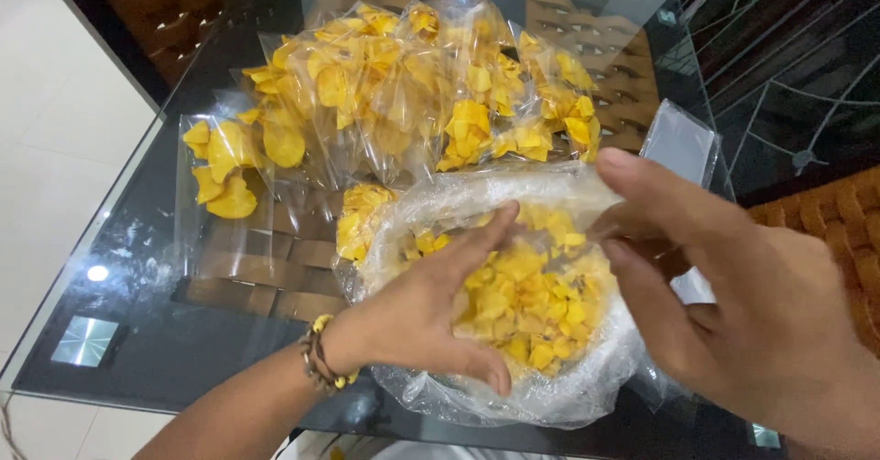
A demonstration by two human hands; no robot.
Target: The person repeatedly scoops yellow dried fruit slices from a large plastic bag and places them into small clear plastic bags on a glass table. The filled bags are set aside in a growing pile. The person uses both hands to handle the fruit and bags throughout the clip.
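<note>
left hand in chips, right hand beside

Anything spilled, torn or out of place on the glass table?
Nothing stands out. The yellow chips sit inside the big clear plastic bag; the left hand reaches in, the right hand holds its rim. The small filled clear packets lie heaped behind, none visibly torn.

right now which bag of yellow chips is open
The big bag nearest the person, its mouth wide, the left hand reaching inside. The small bags behind it lie piled, apparently closed.
</note>
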